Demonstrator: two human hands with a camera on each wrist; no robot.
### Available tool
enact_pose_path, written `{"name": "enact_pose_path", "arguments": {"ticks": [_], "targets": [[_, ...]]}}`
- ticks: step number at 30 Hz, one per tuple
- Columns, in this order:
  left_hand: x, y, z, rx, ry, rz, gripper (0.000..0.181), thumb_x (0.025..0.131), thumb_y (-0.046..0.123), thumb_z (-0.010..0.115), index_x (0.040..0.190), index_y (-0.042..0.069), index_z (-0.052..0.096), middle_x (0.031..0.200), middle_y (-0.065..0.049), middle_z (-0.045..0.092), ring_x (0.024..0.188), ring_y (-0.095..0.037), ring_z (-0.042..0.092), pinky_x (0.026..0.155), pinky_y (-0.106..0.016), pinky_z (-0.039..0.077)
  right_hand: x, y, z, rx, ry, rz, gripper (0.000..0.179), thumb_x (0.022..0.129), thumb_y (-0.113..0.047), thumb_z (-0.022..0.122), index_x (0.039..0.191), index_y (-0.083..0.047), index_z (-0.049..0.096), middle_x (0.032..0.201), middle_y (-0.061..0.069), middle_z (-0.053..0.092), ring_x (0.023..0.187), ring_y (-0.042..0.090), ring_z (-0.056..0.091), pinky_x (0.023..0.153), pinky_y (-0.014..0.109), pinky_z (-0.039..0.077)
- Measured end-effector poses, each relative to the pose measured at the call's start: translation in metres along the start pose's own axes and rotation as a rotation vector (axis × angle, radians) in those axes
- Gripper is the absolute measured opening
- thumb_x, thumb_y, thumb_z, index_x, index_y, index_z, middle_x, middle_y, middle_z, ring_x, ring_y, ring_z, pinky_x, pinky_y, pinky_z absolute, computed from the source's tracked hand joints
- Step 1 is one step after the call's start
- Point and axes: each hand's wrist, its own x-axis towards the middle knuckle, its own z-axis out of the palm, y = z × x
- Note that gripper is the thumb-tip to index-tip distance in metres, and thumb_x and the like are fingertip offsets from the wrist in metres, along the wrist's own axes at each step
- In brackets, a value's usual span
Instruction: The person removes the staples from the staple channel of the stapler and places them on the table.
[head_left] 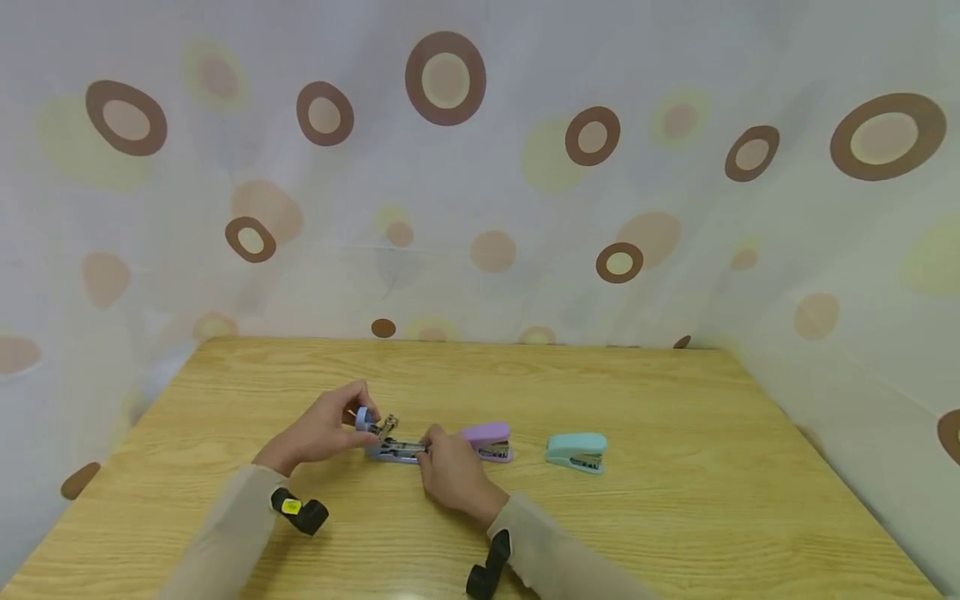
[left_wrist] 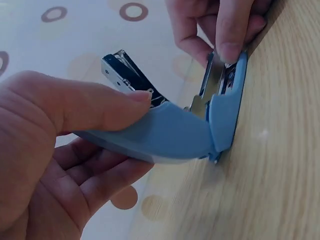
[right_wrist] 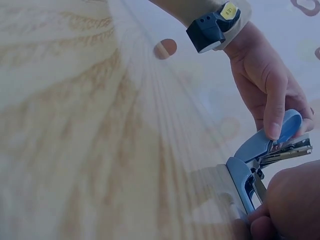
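A light blue stapler [left_wrist: 170, 131] lies on the table with its top arm swung far up and back from its base. My left hand [head_left: 322, 429] grips that raised arm, thumb on one side and fingers on the other. Inside the open arm a metal strip [left_wrist: 125, 72] juts out. Down at the base's front end, my right hand [head_left: 456, 477] pinches the base and its metal staple channel [left_wrist: 212, 75] between thumb and fingers. Whether staples lie in the channel I cannot tell. The right hand partly covers the front end in the head view.
A purple stapler [head_left: 489, 433] stands just beyond the right hand, partly hidden by it. Farther right sits a mint green stapler [head_left: 577, 446], closed. Behind the wooden table [head_left: 675, 517] hangs a white cloth [head_left: 525, 192] with brown rings.
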Motion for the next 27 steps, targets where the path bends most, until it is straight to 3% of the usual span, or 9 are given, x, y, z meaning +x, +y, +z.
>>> {"name": "enact_pose_path", "arguments": {"ticks": [6,13,16,20,22,27], "targets": [[-0.008,-0.007,-0.009,-0.056,0.016,-0.062,0.03,0.077,0.005,0.079,0.086,0.006,0.05,0.097,-0.011,0.063,0.087,-0.014,0.064,0.073,-0.026,0.053,0.001,0.0,0.003,-0.001,-0.017,-0.001,0.013,0.093,-0.011,0.059,0.102,-0.001,0.061,0.062,-0.001,0.055,0.05,0.003,0.043,0.047,0.019,0.037],[-0.014,-0.019,-0.013,-0.052,0.012,-0.131,0.033,0.075,0.008,0.081,0.082,0.004,0.049,0.08,-0.007,0.056,0.063,-0.007,0.05,0.057,-0.023,0.043,0.0,-0.001,0.0,0.013,-0.019,-0.003,0.014,0.093,-0.01,0.06,0.103,-0.001,0.062,0.064,-0.001,0.056,0.051,0.003,0.043,0.047,0.019,0.037],[-0.015,-0.022,-0.014,-0.041,0.004,-0.16,0.034,0.075,0.01,0.081,0.083,0.004,0.049,0.075,-0.005,0.05,0.06,-0.007,0.045,0.056,-0.022,0.04,0.0,0.0,0.0,0.003,-0.019,-0.002,0.014,0.093,-0.01,0.06,0.103,-0.001,0.062,0.066,0.0,0.059,0.053,0.003,0.044,0.048,0.019,0.037],[-0.015,-0.02,-0.014,0.026,0.005,-0.188,0.036,0.074,0.01,0.082,0.085,0.005,0.048,0.081,-0.004,0.053,0.066,-0.009,0.049,0.06,-0.023,0.042,0.0,0.001,0.001,0.004,-0.028,-0.011,0.014,0.093,-0.01,0.06,0.103,-0.001,0.061,0.069,0.003,0.062,0.053,0.003,0.045,0.049,0.019,0.039],[-0.014,-0.016,-0.014,0.07,0.004,-0.175,0.035,0.074,0.009,0.081,0.089,0.006,0.05,0.085,-0.004,0.056,0.072,-0.011,0.053,0.064,-0.024,0.044,0.0,0.001,0.002,0.012,-0.032,-0.008,0.014,0.093,-0.01,0.059,0.104,0.0,0.061,0.068,0.003,0.062,0.053,0.003,0.045,0.048,0.019,0.038],[-0.009,-0.004,-0.013,0.19,-0.008,-0.072,0.034,0.075,0.004,0.076,0.103,0.005,0.056,0.094,-0.002,0.061,0.088,-0.015,0.057,0.076,-0.032,0.048,0.001,0.001,0.0,0.03,-0.021,-0.02,0.013,0.092,-0.008,0.059,0.102,0.001,0.061,0.063,0.0,0.057,0.049,0.002,0.043,0.044,0.018,0.036]]}}
